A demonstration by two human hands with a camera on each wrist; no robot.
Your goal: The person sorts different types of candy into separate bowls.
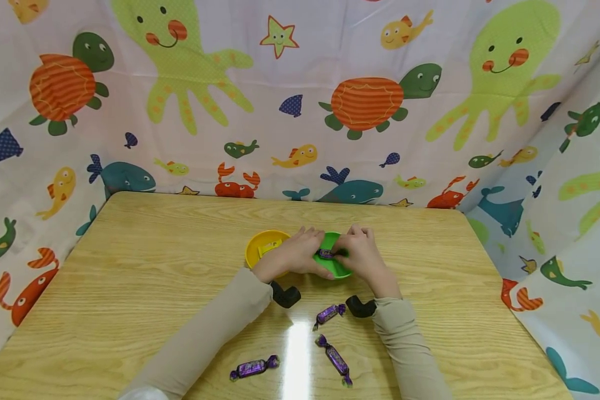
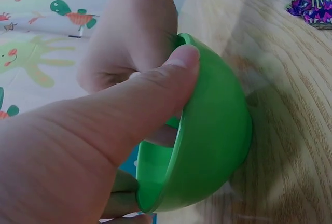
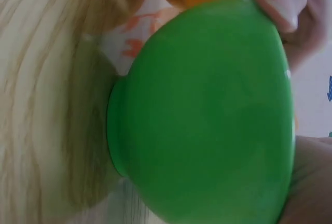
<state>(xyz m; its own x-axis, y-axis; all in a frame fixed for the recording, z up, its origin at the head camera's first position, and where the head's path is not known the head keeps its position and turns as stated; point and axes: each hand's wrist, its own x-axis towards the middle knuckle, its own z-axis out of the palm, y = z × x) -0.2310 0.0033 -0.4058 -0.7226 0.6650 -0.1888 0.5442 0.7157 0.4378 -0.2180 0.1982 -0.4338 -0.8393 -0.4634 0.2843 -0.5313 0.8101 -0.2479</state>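
Observation:
My left hand (image 1: 300, 253) spans the green bowl (image 2: 218, 125), thumb on the near rim and fingers at the far side. Inside that bowl, a purple-wrapped candy (image 1: 326, 254) shows at the fingertips of my right hand (image 1: 362, 255), which pinches it. The right hand reaches over the rim from the right. Just left stands a yellow bowl (image 1: 252, 247) with a yellow-wrapped piece (image 1: 269, 246) in it, partly covered by the left hand. In the right wrist view, the bowl's green wall hides the right fingers' hold.
Three purple-wrapped candies lie nearer on the wooden table (image 1: 180, 239): one candy (image 1: 329, 315) between the forearms, a second candy (image 1: 335, 360) below it, a third candy (image 1: 254, 368) left. Black wrist cameras sit under both wrists. A printed curtain (image 1: 205, 150) borders the table.

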